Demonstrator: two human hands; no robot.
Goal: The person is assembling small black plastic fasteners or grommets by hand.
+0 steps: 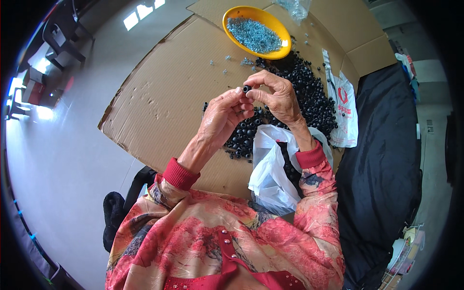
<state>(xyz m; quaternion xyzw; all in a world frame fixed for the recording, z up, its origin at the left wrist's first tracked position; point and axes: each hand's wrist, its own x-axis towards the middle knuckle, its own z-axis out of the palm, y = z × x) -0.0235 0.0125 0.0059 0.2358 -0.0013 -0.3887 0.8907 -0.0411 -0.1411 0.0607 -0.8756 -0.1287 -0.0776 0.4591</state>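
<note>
Above the cardboard, my two hands meet at a small round black part with a hole in its face [247, 89]. The thumb and forefinger of my right hand [279, 98] pinch it. My left hand [223, 112] has its thumb and forefinger pressed together right beside the part, the other fingers curled; whatever lies between those fingertips is too small to make out. Beneath and to the right spreads a heap of similar black parts [309, 92]. Beyond the hands, a yellow oval bowl [286, 47] holds many small silvery screw-like pieces [253, 35].
Flattened cardboard [154, 96] covers the work surface. A white plastic bag [270, 179] with black parts inside stands open near my body. Another white bag with red print [349, 126] lies at right, beside black cloth [379, 159]. Loose silvery pieces [247, 62] lie near the bowl.
</note>
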